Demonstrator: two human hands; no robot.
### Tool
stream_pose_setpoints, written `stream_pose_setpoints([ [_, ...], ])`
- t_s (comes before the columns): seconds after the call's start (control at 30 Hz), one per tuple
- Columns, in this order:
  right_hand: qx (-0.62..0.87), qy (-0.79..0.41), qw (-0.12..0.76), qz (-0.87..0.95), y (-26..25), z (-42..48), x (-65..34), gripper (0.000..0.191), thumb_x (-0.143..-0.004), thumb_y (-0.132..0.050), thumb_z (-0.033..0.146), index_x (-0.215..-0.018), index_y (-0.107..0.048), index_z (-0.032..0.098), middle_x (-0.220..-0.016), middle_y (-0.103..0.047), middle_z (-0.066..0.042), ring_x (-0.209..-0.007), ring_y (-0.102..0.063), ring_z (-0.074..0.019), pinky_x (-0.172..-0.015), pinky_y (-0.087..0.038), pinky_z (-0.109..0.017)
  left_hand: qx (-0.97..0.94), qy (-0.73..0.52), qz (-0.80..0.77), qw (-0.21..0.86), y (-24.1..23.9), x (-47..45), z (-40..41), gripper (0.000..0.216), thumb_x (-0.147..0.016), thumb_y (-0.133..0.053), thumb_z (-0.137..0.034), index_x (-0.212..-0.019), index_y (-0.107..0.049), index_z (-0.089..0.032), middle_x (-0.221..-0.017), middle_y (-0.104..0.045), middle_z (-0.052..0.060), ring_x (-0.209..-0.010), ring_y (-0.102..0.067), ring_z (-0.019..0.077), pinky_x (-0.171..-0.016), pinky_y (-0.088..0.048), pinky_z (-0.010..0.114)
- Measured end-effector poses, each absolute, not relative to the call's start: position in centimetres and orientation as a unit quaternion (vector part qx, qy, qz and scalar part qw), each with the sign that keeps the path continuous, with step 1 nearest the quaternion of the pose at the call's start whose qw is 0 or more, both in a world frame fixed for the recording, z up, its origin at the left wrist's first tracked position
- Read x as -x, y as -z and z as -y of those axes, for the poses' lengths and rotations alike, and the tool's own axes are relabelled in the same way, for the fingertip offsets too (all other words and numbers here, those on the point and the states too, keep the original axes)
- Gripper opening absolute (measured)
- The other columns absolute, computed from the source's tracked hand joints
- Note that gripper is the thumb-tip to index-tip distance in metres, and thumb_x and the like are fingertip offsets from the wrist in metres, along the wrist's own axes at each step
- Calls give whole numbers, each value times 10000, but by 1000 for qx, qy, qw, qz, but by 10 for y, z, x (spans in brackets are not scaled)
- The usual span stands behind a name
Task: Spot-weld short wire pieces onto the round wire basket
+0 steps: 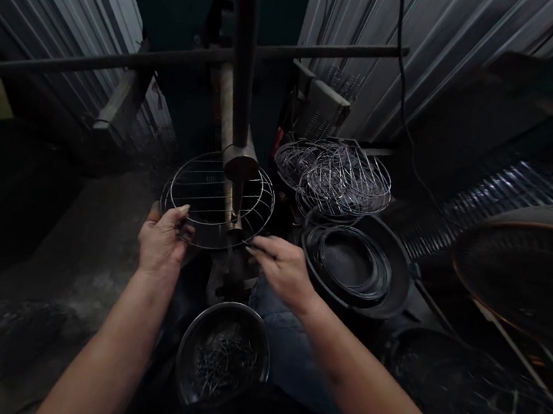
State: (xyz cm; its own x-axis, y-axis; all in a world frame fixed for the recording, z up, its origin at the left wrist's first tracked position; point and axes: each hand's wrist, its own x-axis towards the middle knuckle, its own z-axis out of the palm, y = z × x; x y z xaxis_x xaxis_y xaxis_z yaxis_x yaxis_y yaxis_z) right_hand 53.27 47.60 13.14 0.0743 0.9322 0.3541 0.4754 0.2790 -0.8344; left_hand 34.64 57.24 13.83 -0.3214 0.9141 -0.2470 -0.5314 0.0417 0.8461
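A round wire grill [192, 190] with parallel cross wires lies flat under the metal head [239, 162] of a vertical machine post. My left hand [164, 241] grips its near left rim, thumb on top. My right hand [282, 266] is at the near right rim, fingers pinched at the wire; whether it holds a small piece I cannot tell. A round metal bowl [192, 338] of short wire pieces sits below, between my forearms.
A pile of finished wire grills [345, 175] lies to the right of the machine. In front of it, a dark pan [396, 275] holds stacked wire rings. Corrugated metal walls stand behind. A horizontal bar [123, 60] crosses the post. Dark round trays lie at far right.
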Motion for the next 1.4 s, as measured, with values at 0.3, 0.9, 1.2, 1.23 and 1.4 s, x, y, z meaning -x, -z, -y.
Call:
stream_pose_setpoints([
  [0.3,556,-202,580,560,-114,-509,-485,163,-814,-582,155,-868,-731,195,-805,-699,-28,-749,-642,-167,-728,-503,-262,-256,-687,-432,525,-138,-343,-565,396,-528,-798,-158,-838,-553,-183,-772,-521,-43,-538,-497,73,-428,-428,192],
  [0.9,565,-235,646,456,-97,-513,-481,138,-821,-636,297,-837,-699,175,-742,-682,-37,-679,-644,-179,-661,-534,-290,-225,-672,-439,553,-135,-348,-571,385,-532,-794,-173,-840,-563,-195,-809,-550,-35,-574,-532,80,-429,-425,173],
  [1.2,567,-240,646,451,-98,-523,-480,149,-809,-627,304,-821,-687,168,-718,-668,-25,-608,-630,-160,-600,-524,-263,-204,-664,-466,548,-135,-348,-582,437,-461,-811,-183,-794,-528,-188,-647,-515,-62,-501,-504,93,-410,-422,199],
  [1.23,567,-243,646,450,-99,-524,-480,151,-807,-625,304,-815,-686,167,-714,-667,-25,-594,-625,-156,-591,-522,-260,-201,-661,-472,548,-136,-348,-583,441,-455,-812,-183,-794,-529,-188,-650,-519,-60,-513,-512,96,-417,-425,200],
  [1.4,566,-248,646,448,-103,-524,-480,155,-799,-621,307,-812,-683,166,-686,-656,-17,-539,-601,-143,-545,-509,-250,-201,-655,-475,552,-139,-349,-582,455,-465,-808,-172,-844,-556,-198,-684,-537,-49,-556,-519,100,-438,-421,200],
])
